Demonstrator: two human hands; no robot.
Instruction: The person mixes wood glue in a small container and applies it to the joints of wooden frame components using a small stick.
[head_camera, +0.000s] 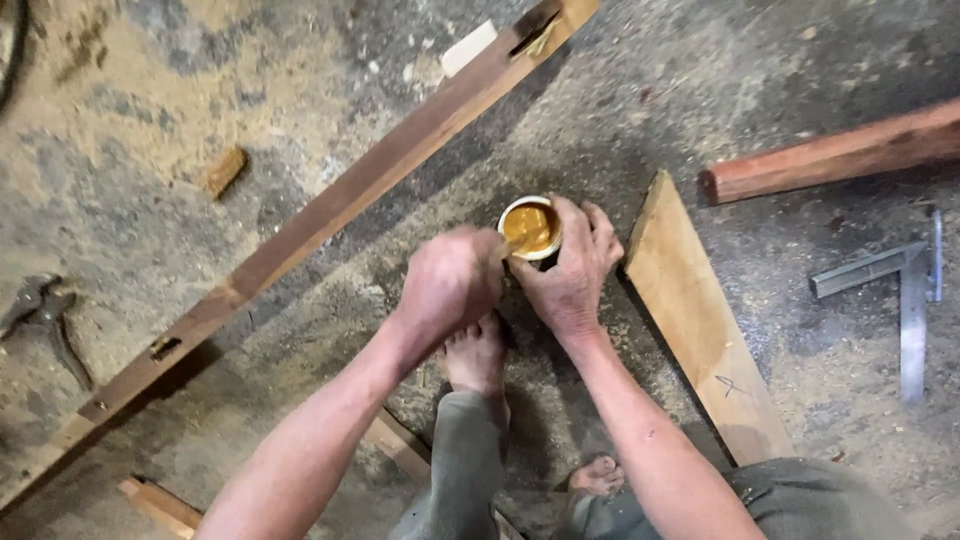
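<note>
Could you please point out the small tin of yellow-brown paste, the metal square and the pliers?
tin of paste (530, 228): head view, on the yellow-brown contents.
metal square (912, 320): head view, on its long blade.
pliers (45, 310): head view, near the pivot.

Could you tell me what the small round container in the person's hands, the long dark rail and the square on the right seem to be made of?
The small round container looks like pale plastic or painted tin; only its light rim shows around a glossy amber paste. The long dark rail is wood, brown and smooth-planed, with cut slots. The square looks like dull grey metal, flat and straight-edged. The right hand grips the container; the left hand holds a small stick.
</note>
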